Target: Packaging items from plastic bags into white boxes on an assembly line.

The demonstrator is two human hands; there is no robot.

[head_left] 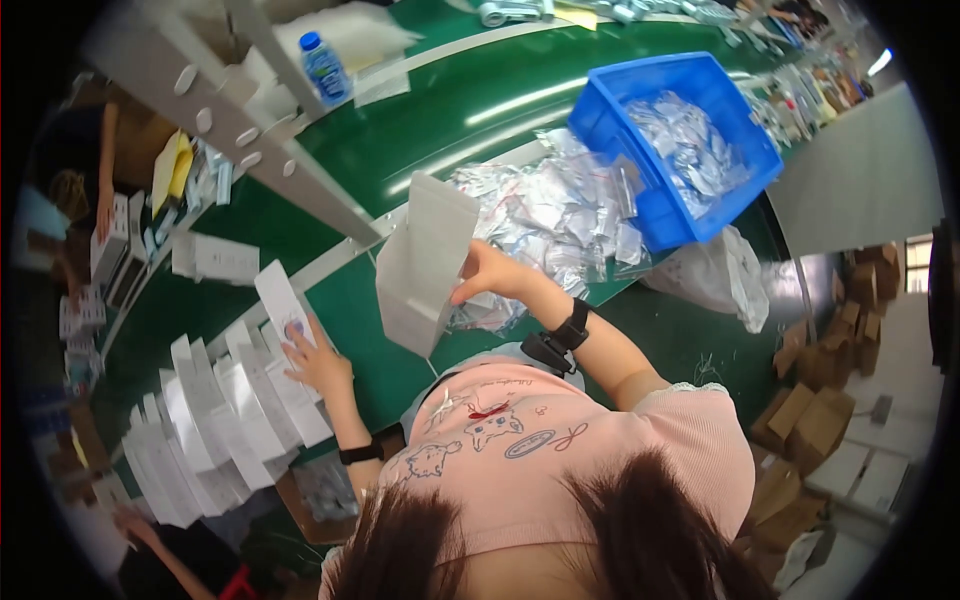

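Observation:
My right hand (490, 272) grips the right edge of a white cardboard box (428, 250) between thumb and fingers. The box stands tilted, its tall flap raised and its mouth open toward me. My left hand (318, 364) lies with spread fingers against the nearest of several white boxes (262, 400), which stand in a close row at the left with their flaps up. Just beyond my right hand spreads a heap of small clear and silver packets (560, 205) on the green table (380, 385).
A blue bin (655, 215) with more packets rests tilted at the heap's right. A plastic bag (725, 275) hangs below it. Metal posts (290, 165) rise at the left, near a blue-capped bottle (325, 70). Cardboard cartons (815, 415) lie at the right. Other people's arms (105, 180) show at the left.

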